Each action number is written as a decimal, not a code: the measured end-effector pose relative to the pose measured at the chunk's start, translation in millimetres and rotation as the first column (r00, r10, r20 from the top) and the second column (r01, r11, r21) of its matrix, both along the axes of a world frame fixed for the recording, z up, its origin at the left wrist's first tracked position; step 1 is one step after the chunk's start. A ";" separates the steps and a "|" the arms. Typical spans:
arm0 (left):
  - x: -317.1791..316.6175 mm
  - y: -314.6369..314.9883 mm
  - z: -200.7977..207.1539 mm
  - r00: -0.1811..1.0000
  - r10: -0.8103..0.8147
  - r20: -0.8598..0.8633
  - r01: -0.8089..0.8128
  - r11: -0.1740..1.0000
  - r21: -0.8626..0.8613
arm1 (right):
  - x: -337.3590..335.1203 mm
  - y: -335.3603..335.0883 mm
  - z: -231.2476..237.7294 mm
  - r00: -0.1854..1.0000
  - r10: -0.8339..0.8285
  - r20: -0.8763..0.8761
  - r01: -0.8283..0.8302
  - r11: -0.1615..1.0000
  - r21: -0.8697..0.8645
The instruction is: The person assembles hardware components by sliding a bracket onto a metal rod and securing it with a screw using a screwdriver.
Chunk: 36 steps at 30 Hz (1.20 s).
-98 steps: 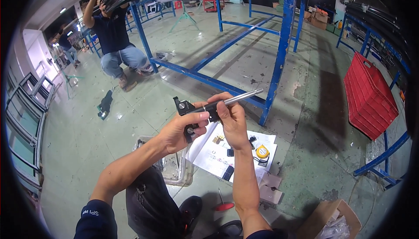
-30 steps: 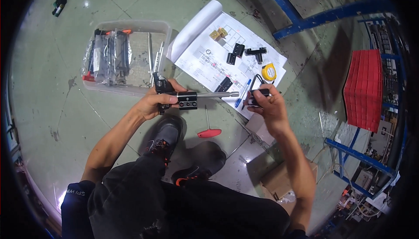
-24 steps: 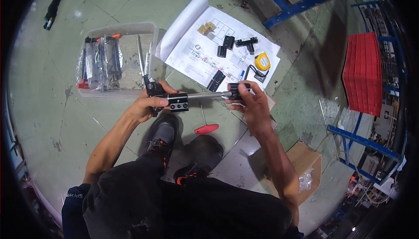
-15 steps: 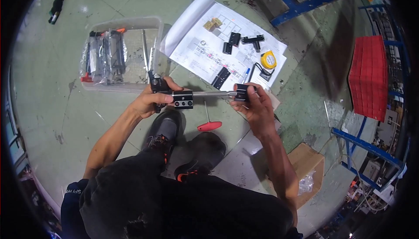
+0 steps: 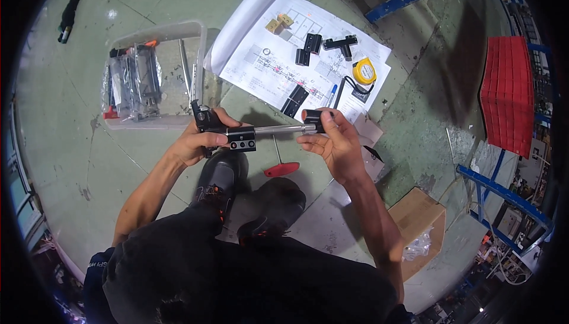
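Note:
My left hand (image 5: pixel 188 146) is closed round a black clamp assembly, its thumb on the block (image 5: pixel 241 138) with several round holes in its side. A bare metal rod (image 5: pixel 277 129) runs rightward out of that block. At the rod's right end my right hand (image 5: pixel 342 149) grips a short black fitting (image 5: pixel 312 119) with a reddish end, between thumb and fingers. The fitting meets the rod's tip; whether the rod goes into it cannot be made out. On the floor below the rod lies a T-handle hex key (image 5: pixel 281 169) with a red grip.
Ahead lie drawing sheets (image 5: pixel 237 57) bearing brass brackets (image 5: pixel 278 23), black blocks (image 5: pixel 308 50), a black T-shaped fitting (image 5: pixel 340 45), a yellow tape measure (image 5: pixel 363 71) and a blue pen (image 5: pixel 333 93). A clear plastic bin (image 5: pixel 201 45) stands left, a cardboard box (image 5: pixel 415 217) right.
My right hand and the black fitting have shifted slightly left and up, and the fitting has turned so its reddish end shows more. The whole view has also moved a little.

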<state>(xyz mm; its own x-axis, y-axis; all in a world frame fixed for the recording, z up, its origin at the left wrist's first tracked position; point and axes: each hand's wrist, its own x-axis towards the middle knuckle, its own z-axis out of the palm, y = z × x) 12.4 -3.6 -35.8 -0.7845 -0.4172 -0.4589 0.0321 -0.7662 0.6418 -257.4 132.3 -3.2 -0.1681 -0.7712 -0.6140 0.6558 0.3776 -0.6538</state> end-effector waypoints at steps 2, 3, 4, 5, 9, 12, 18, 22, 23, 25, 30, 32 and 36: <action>-2.2 -3.9 -2.4 1.000 -0.010 0.010 0.010 1.000 0.006 | -7.3 -1.5 -3.5 1.000 -0.022 0.000 0.022 1.000 0.017; -3.0 -5.9 -4.0 1.000 -0.009 0.022 0.009 1.000 0.010 | -10.6 -2.4 -5.3 0.999 -0.044 -0.007 0.044 0.999 0.030; -3.6 -7.8 -5.6 0.999 -0.008 0.035 0.008 1.000 0.013 | -12.3 -4.3 -6.3 0.999 -0.044 -0.001 0.044 0.998 0.034; -4.1 -8.7 -8.3 0.999 -0.010 0.041 0.009 1.000 0.019 | -13.5 -5.2 -7.0 1.000 -0.008 -0.003 0.008 1.000 0.030; -6.1 -11.3 -14.3 0.999 0.008 0.031 -0.010 0.999 0.050 | -15.2 -11.7 -13.4 0.998 0.011 0.062 -0.013 0.999 0.044; -5.8 -14.5 -17.9 0.999 0.024 0.047 -0.027 0.998 0.063 | -20.9 -17.6 -24.4 0.994 -0.034 0.101 0.032 0.999 0.026; -9.0 -19.8 -23.0 0.995 0.066 0.070 -0.071 0.994 0.083 | -31.4 -27.6 -30.9 0.994 0.072 0.078 -0.071 0.997 -0.019; -7.7 -26.9 -29.9 0.988 0.106 0.114 -0.111 0.993 0.045 | -36.2 -32.8 -35.5 0.987 0.156 -0.028 -0.157 0.986 -0.057; -9.8 -27.2 -28.5 0.989 0.100 0.110 -0.104 0.994 0.033 | -34.3 -34.0 -35.7 0.984 0.162 -0.074 -0.167 0.984 -0.063; -9.7 -29.3 -29.6 0.989 0.101 0.105 -0.106 0.994 0.036 | -32.8 -36.4 -35.8 0.979 0.163 -0.118 -0.172 0.983 -0.068; -1.5 -32.3 -18.9 0.984 0.095 0.153 -0.093 0.995 -0.020 | -35.4 -44.7 -33.2 0.966 0.260 -0.004 -0.260 0.965 0.028; -4.7 -34.0 -6.8 0.969 0.027 0.245 0.006 0.991 -0.131 | -35.4 -43.2 -29.5 0.962 0.273 -0.020 -0.272 0.962 0.035; -0.6 -29.0 -3.5 0.985 0.038 0.169 -0.020 0.994 -0.110 | -33.3 -37.0 -18.1 0.964 0.260 -0.061 -0.261 0.965 0.001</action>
